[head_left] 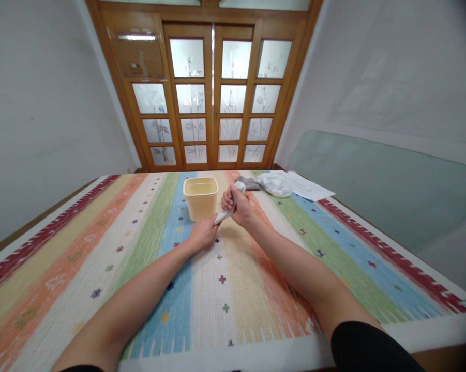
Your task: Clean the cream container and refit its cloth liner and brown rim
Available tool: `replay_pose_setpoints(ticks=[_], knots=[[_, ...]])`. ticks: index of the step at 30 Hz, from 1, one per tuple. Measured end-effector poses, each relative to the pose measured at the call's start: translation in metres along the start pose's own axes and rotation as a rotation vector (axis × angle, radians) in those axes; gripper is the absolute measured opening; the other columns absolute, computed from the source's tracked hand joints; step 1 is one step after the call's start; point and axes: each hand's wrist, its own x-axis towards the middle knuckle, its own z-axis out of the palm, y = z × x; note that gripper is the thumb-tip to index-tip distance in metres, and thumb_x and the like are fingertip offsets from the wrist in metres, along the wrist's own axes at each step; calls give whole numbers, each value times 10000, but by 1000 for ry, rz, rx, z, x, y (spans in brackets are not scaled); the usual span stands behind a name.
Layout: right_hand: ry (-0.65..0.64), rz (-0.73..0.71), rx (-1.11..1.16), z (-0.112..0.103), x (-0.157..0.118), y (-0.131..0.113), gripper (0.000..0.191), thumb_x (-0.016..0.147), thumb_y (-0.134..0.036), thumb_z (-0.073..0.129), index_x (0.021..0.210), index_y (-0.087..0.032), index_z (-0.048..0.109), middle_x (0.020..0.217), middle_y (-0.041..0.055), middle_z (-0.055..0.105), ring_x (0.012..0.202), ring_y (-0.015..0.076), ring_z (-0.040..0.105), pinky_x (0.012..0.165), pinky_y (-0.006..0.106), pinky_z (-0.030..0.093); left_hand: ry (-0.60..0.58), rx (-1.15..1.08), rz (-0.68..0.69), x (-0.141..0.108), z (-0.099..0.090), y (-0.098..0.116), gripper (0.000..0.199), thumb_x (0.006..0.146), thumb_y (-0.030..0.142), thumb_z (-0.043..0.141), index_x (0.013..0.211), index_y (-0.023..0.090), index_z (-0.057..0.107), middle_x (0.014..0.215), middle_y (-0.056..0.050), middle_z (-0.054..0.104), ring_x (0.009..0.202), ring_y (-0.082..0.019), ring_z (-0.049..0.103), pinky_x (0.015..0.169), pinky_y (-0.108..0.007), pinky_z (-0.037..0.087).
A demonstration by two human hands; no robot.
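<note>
A white cloth, pulled into a narrow twisted strip, stretches between my two hands above the table. My left hand is closed around its lower end, fingers mostly hidden behind the back of the hand. My right hand grips the upper end in a fist, and a bit of the white material sticks out at the top. Just beyond my left hand stands a pale yellow plastic tub, upright and without a lid. Its bottom inside is hidden.
Behind my right hand lies a folded grey cloth, beside a crumpled white plastic bag and printed paper sheets. A striped tablecloth covers the table. Wooden glazed doors stand beyond; a glass panel leans at right.
</note>
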Motion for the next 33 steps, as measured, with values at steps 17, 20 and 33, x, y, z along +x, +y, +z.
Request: replay_pose_setpoints(ticks=[17, 20, 33], knots=[[-50, 43, -74, 11, -8, 14, 576, 928, -569, 666, 604, -224, 338, 498, -84, 270, 440, 75, 206, 429, 215, 242, 109, -231, -75, -2, 3, 15, 371, 871, 392, 702, 1181, 196, 643, 1042, -82, 752, 911, -259, 688, 793, -319, 466], [-49, 23, -104, 11, -10, 14, 556, 898, -577, 697, 613, -222, 378, 509, -80, 307, 447, 77, 251, 441, 216, 270, 105, -299, -82, -1, 6, 12, 182, 875, 255, 627, 1037, 192, 678, 925, -58, 742, 841, -232, 670, 788, -320, 468], [-52, -21, -19, 7, -6, -4, 567, 977, -541, 616, 596, -218, 349, 488, -77, 237, 427, 82, 181, 429, 217, 234, 84, -289, -53, 2, 12, -4, 166, 935, 308, 581, 835, 205, 666, 791, -33, 691, 748, -198, 622, 707, -282, 411]])
